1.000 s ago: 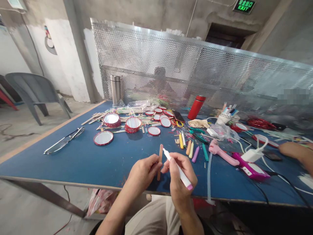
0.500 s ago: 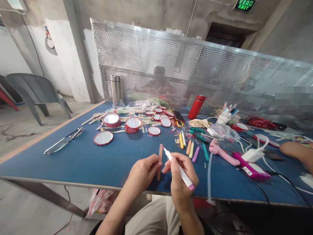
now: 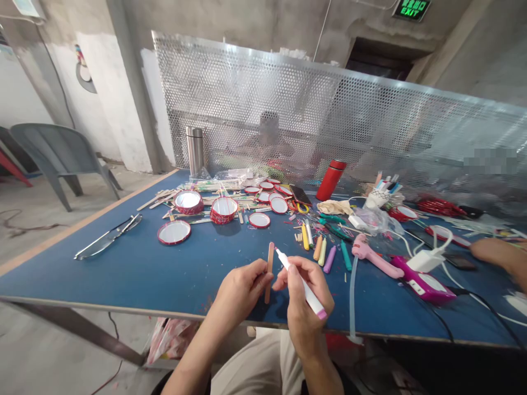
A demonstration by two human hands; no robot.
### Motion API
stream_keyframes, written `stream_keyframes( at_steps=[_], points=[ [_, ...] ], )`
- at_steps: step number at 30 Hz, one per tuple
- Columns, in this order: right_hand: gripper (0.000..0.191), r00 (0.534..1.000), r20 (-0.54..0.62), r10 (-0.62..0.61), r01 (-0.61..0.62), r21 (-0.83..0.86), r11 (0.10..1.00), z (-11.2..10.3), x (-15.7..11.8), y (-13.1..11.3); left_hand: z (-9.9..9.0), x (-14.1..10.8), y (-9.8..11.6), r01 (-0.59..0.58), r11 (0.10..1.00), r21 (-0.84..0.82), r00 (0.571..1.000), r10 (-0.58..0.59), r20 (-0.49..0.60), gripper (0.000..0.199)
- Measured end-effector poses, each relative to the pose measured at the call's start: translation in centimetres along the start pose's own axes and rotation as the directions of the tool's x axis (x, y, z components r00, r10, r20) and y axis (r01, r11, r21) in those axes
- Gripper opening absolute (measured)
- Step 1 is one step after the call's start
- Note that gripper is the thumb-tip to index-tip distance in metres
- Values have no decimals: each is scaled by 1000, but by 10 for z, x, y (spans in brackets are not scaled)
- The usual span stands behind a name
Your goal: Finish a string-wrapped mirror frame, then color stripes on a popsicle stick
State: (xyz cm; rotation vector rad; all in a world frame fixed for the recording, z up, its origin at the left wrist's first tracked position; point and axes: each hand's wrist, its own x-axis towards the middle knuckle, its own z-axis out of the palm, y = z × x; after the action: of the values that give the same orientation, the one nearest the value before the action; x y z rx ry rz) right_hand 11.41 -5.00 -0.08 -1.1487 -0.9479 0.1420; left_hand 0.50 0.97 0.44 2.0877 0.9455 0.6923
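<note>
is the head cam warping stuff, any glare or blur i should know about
In the head view, wide-angle warping bends the table edge and the mesh panel; glare pales the panel's right end; a blurred patch sits on it at far right; the left hand, right hand, stick and marker look sharp.

Your view is evenly bright under soft, diffuse light, with only faint shadows on the blue table (image 3: 123, 269). Glare washes across the perforated metal screen (image 3: 288, 104) toward the right, and your wide lens bows the screen's top edge and the table's edges near the frame's sides.
</note>
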Motion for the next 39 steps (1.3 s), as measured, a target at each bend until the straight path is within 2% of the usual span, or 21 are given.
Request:
stream_keyframes(
  at_steps=[9, 16, 24, 31, 39],
  points=[
    [7, 997, 69, -41, 39, 29, 999, 2, 0, -3, 0, -1, 0, -9, 1000, -21, 1000, 9, 22, 25],
    [10, 1000, 13, 0, 0, -10, 1000, 1, 0, -2, 0, 0, 1, -5, 1000, -15, 1000, 5, 3, 25],
    [9, 996, 86, -18, 19, -7, 1000, 1, -2, -2, 0, -2, 1, -16, 999, -28, 1000, 17, 16, 26],
    [11, 999, -14, 31, -31, -12, 999, 1, 1, -5, 0, 0, 0, -2, 1000, -14, 1000, 3, 13, 25],
    [11, 997, 81, -12, 14, -30, 999, 0, -2, 0, 0, -1, 0, -33, 999, -7, 999, 33, 2, 26]
  ],
)
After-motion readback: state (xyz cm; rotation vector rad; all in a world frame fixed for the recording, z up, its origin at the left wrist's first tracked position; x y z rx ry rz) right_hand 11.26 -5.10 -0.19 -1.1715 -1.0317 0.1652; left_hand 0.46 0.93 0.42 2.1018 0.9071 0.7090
